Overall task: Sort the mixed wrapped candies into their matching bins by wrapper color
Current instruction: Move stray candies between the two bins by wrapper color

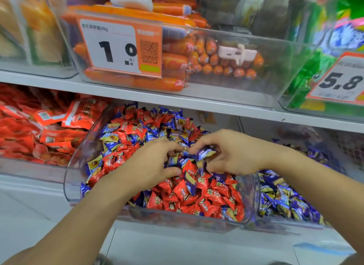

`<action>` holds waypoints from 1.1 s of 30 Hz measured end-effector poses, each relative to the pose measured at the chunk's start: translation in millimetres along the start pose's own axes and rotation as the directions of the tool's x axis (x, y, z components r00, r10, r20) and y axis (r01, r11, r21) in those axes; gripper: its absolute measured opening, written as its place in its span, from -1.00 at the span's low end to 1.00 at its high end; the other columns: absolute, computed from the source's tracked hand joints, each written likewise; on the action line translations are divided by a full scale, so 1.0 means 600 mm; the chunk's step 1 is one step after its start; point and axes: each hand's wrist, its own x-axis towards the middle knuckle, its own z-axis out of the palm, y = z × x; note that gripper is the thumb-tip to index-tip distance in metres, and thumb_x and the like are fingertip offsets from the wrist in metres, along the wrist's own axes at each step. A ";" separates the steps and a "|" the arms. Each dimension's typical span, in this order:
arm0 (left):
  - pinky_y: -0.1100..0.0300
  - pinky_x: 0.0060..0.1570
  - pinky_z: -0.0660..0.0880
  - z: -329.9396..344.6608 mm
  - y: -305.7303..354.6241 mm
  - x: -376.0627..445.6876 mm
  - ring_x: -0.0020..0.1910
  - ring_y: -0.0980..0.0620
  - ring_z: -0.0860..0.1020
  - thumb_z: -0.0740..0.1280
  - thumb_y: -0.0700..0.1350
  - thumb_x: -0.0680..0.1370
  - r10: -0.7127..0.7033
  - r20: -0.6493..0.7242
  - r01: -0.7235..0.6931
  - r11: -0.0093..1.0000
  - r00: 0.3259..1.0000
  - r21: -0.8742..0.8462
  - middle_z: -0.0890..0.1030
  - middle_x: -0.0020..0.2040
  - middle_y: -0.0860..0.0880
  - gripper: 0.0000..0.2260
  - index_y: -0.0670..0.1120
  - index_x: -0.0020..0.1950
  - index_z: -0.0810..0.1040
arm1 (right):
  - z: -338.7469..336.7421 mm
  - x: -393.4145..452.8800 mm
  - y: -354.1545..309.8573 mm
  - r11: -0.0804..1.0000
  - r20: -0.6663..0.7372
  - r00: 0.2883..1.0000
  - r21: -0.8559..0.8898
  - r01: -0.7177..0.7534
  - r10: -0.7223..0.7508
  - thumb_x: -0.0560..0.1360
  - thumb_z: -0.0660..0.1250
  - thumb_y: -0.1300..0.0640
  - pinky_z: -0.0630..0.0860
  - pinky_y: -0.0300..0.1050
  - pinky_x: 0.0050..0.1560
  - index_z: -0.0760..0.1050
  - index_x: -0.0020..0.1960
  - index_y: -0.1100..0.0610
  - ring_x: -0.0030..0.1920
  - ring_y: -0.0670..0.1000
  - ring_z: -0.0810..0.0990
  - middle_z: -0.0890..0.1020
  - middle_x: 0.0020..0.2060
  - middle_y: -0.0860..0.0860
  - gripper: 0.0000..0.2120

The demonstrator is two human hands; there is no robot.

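Observation:
A clear plastic bin (72, 170) on the lower shelf holds a heap of mixed red candies (177, 189) and blue candies (112, 144). Both hands are down in the middle of the heap. My left hand (151, 162) has its fingers curled into the pile, and what it holds is hidden. My right hand (230, 154) pinches a blue-wrapped candy (204, 152) between thumb and fingers. The fingertips of the two hands nearly meet. To the right stands a second clear bin (334, 225) filled with blue candies (283, 201) only.
A bin of red snack packets (39, 130) stands to the left. On the shelf above sit a clear bin of orange sausages (197, 53) with a price tag (120, 47), and a bin of green packs (307, 75). White floor lies below.

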 end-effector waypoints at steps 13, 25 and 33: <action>0.49 -0.25 0.30 -0.015 0.004 0.011 -0.22 0.36 0.45 0.38 0.04 0.55 -0.079 0.022 0.081 0.992 0.997 -0.098 0.43 -0.20 0.29 -0.79 0.13 0.18 0.58 | 0.005 -0.004 0.014 0.996 -0.179 0.982 -0.084 0.036 -0.051 0.50 0.46 -0.02 0.38 -0.47 -0.23 0.63 -0.06 -0.05 -0.29 -0.33 0.56 0.60 -0.30 -0.38 -0.93; 0.02 -0.32 0.42 -0.028 0.015 0.022 -0.43 0.01 0.41 0.12 -0.08 0.61 -0.328 -0.074 0.250 0.830 0.942 -0.499 0.58 -0.36 0.00 -0.72 -0.20 -0.18 0.48 | 0.034 0.023 0.009 0.988 -0.024 0.999 -0.151 0.037 -0.041 0.54 0.32 -0.07 0.44 -0.18 0.03 0.60 0.08 -0.03 -0.10 -0.28 0.49 0.52 -0.09 -0.20 -0.81; 0.17 -0.51 0.44 -0.031 0.029 0.027 -0.49 0.03 0.61 0.36 -0.10 0.58 -0.317 -0.009 0.235 0.722 0.948 -0.651 0.68 -0.26 -0.15 -0.77 -0.22 -0.07 0.40 | 0.028 0.023 0.026 0.965 -0.022 0.998 -0.256 0.050 -0.057 0.48 0.38 -0.23 0.48 -0.08 0.04 0.54 -0.09 -0.06 -0.10 -0.15 0.53 0.58 -0.15 -0.16 -0.76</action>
